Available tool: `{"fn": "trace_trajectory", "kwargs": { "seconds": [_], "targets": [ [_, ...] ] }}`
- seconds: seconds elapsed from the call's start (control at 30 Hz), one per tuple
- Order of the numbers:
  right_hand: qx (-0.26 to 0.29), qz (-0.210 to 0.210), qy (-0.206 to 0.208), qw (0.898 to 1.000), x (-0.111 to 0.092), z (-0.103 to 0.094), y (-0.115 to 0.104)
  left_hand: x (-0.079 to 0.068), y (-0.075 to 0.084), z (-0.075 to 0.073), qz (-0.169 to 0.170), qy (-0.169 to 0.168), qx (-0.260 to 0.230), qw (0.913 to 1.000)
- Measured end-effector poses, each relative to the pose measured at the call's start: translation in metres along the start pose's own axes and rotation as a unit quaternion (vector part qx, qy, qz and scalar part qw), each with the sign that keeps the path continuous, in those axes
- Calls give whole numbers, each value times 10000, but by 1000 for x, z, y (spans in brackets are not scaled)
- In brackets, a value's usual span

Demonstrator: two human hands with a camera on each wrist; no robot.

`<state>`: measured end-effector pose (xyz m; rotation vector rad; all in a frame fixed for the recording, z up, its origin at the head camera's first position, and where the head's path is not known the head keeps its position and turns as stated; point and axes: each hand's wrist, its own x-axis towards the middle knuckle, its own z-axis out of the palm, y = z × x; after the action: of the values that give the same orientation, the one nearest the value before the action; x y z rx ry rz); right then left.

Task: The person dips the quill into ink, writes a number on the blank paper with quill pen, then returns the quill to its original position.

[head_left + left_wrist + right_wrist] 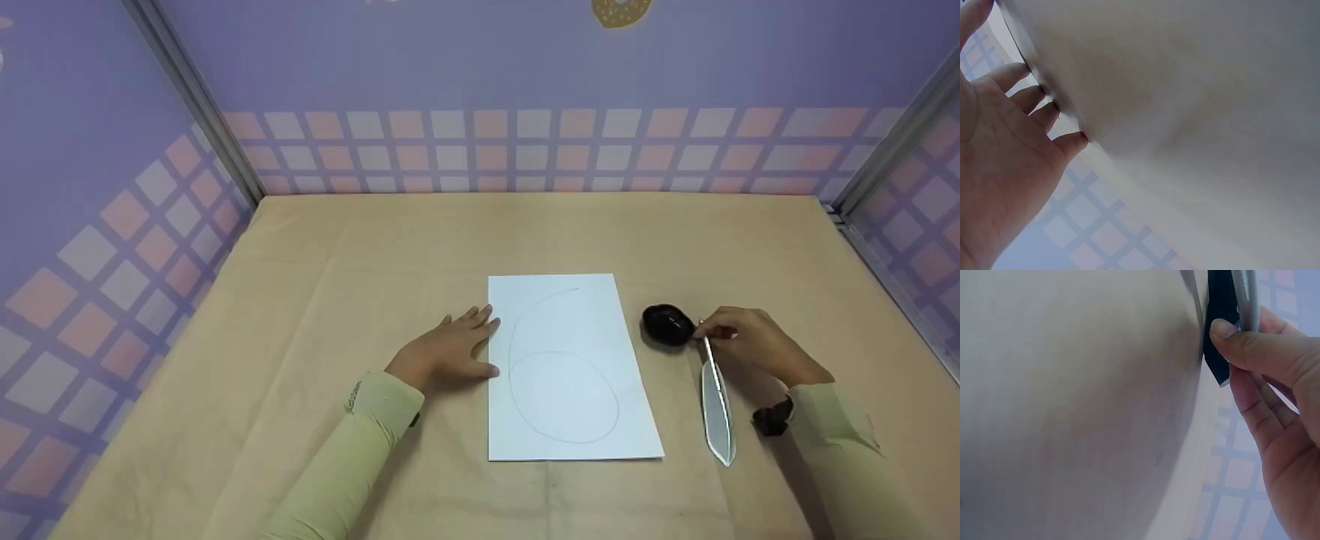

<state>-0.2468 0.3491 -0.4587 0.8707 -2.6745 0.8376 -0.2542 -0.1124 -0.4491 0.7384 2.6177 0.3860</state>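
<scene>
A white sheet of paper (555,322) lies on the cloth, with a large thin-lined figure 6 drawn on it. My left hand (454,349) rests on the cloth with its fingers spread, thumb and fingertips at the sheet's left edge. Pinched at its slim stem by my right hand (754,341) is a white, feather-shaped thing (718,420), its broad pointed end toward me. Just left of those fingertips sits a glossy black rounded object (666,324). In the right wrist view the thumb and fingers (1252,351) overlap a dark piece (1220,343) beside a pale stem (1248,304).
A beige cloth (390,240) covers the table. Behind it stands a purple wall (480,67) with a band of pink and white squares, and metal posts (202,105) mark the corners. Side walls flank the table left and right.
</scene>
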Motion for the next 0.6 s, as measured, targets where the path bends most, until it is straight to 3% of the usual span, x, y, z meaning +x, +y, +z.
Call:
{"fn": "trace_trajectory", "kwargs": {
  "seconds": [0.6],
  "targets": [
    [-243,218,-488,9983,1,-2,-2,1,-2,0,-6,-82,41,10000]
  ]
}}
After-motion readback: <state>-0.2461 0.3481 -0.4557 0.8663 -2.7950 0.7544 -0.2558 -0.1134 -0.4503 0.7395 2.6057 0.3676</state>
